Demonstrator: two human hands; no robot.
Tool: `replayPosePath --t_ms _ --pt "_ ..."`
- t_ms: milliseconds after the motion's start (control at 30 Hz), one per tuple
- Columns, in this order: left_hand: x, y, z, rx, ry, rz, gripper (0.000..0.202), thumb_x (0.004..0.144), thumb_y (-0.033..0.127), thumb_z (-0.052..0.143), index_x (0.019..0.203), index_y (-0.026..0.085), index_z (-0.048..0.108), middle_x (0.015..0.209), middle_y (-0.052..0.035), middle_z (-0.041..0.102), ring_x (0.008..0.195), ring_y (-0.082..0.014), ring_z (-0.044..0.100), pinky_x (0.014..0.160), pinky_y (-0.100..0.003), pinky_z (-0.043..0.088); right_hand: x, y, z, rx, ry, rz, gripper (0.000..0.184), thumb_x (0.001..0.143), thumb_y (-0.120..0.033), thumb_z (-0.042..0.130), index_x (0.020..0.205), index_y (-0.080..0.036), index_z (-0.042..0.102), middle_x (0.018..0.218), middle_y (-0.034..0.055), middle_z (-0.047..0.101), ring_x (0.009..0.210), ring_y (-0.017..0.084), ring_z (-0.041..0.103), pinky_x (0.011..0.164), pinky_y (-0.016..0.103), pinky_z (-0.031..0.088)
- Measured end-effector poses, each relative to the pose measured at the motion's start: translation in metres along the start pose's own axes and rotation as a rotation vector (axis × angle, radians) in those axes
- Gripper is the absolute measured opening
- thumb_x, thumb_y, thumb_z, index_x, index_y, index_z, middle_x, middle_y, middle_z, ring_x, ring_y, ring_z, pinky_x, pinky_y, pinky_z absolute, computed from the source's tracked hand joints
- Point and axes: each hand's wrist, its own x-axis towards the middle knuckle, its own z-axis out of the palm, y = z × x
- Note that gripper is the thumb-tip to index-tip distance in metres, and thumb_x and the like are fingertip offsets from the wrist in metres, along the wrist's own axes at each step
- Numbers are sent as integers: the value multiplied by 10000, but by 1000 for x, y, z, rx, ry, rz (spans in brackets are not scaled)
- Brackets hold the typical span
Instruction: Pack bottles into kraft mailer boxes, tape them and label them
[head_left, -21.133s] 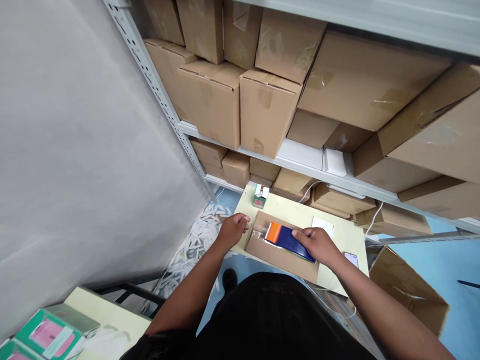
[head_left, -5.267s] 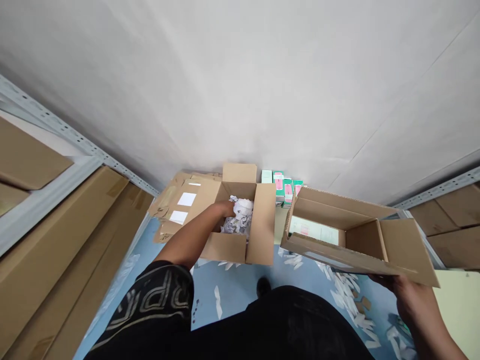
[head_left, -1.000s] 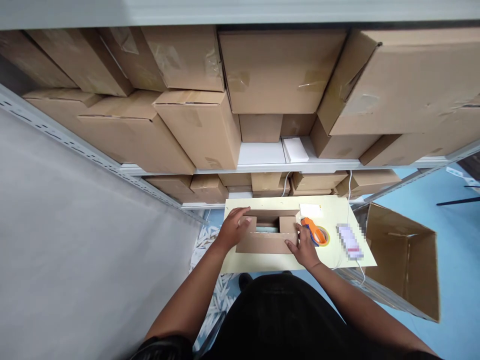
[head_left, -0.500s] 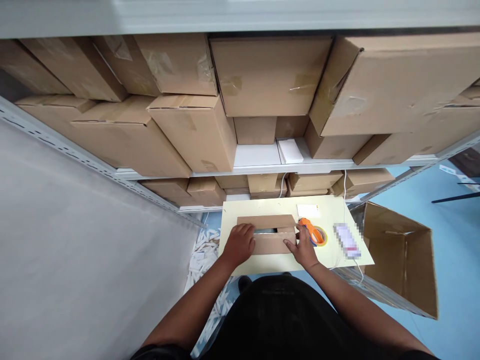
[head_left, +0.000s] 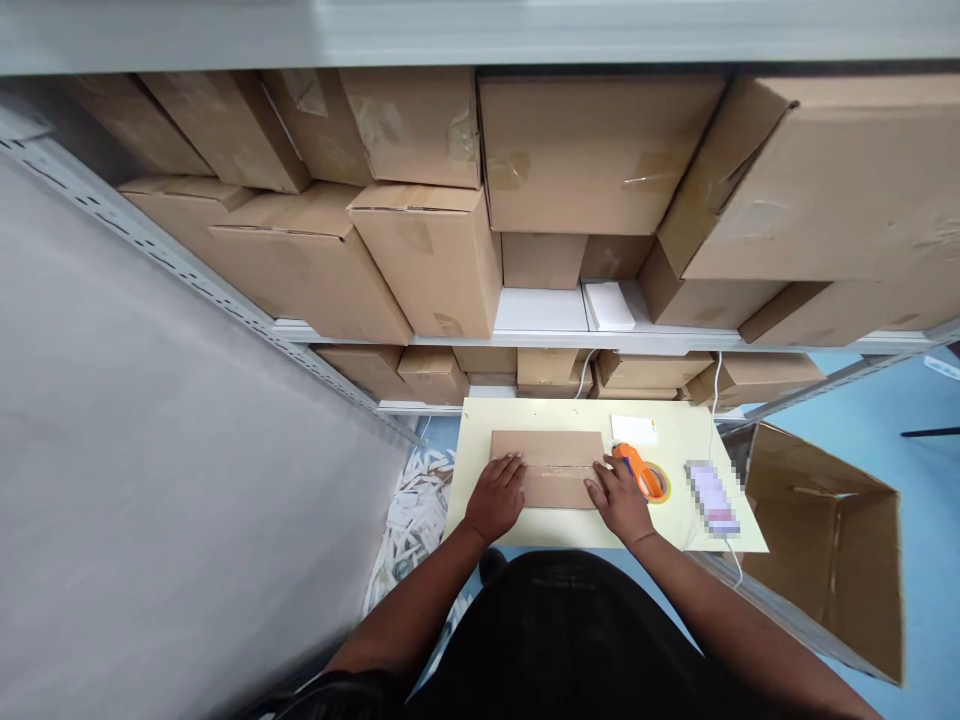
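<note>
Box (head_left: 551, 447), long axis left-right; your left hand (head_left: 496, 496) flat on left end, right hand (head_left: 622, 504) loosely spread on right end.

Beyond my grip, grey metal shelving (head_left: 480, 35) holds stacked brown cartons (head_left: 600, 155) and a white block (head_left: 610, 306). Right of my grip lies a phone (head_left: 712, 498), its screen blurred; farther right, a large open carton (head_left: 866, 570) stands on blue floor (head_left: 934, 520). Left, white strips (head_left: 412, 505) litter the floor beside a grey wall (head_left: 225, 450).
</note>
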Motion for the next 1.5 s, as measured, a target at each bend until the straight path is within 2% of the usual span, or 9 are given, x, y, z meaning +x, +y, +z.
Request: replayPosePath --t_ms 233,367,467,667,800,967,1200,1333,1500 --pt "-2 -3 1 15 19 15 472 959 201 494 1409 132 619 1512 -135 576 1423 -300 498 1206 -505 369 -24 45 -19 -178 -67 249 431 1022 -465 447 1238 -180 687 1193 164 710 1171 327 624 1053 489 482" --pt "0 -3 1 13 16 9 469 966 203 489 1411 137 619 1510 -130 580 1425 -292 496 1213 -500 366 -33 82 -21 -454 -377 505 457 965 -515 518 1208 -168 689 1244 190 687 1112 349 619 924 472 491" --pt "1 -1 1 13 2 3 475 966 205 486 1421 145 612 1515 -130 575 1433 -291 489 1215 -503 365 -28 95 -10 -517 -498 501 321 941 -425 554 1104 -204 721 1241 188 690 1139 353 608 900 482 463" --pt "1 3 -2 -36 1 -24 515 935 187 501 1441 168 598 1513 -137 574 1420 -302 505 1205 -530 374 -24 97 -16 -327 -204 365 313 929 -362 465 882 -186 719 941 220 737 951 378 649 769 492 479" --pt "0 2 -1 -84 11 -38 536 921 188 518 1452 179 589 1529 -137 557 1429 -307 489 1205 -541 362 -16 72 -72 -30 -1 409 376 931 -482 443 880 -190 675 822 165 700 800 330 630 739 441 476" --pt "0 6 -2 -111 21 -100 483 925 191 537 1398 192 635 1477 -134 588 1397 -309 489 1199 -517 361 34 -5 -126 301 128 542 297 922 -448 454 743 -234 554 673 7 563 671 207 502 615 308 383" --pt "8 10 -14 -299 42 -234 404 875 180 586 1247 210 739 1236 -121 695 1210 -316 566 1077 -512 450 101 -89 -56 625 -102 385 570 856 -708 589 588 -243 397 568 -56 362 578 127 355 554 265 318" --pt "20 -16 -27 -764 30 -446 286 895 232 546 1026 207 800 1088 -91 757 1087 -269 640 1017 -441 483 103 -95 -23 601 -229 320 606 821 -764 591 576 -235 426 561 -47 397 568 123 372 541 257 313" --pt "29 -42 -43 -1466 -5 -773 508 902 599 588 1025 136 757 929 -102 767 870 -225 702 807 -343 527 104 -91 -17 589 -292 274 597 839 -756 570 582 -225 478 558 -39 441 574 137 425 564 261 363"
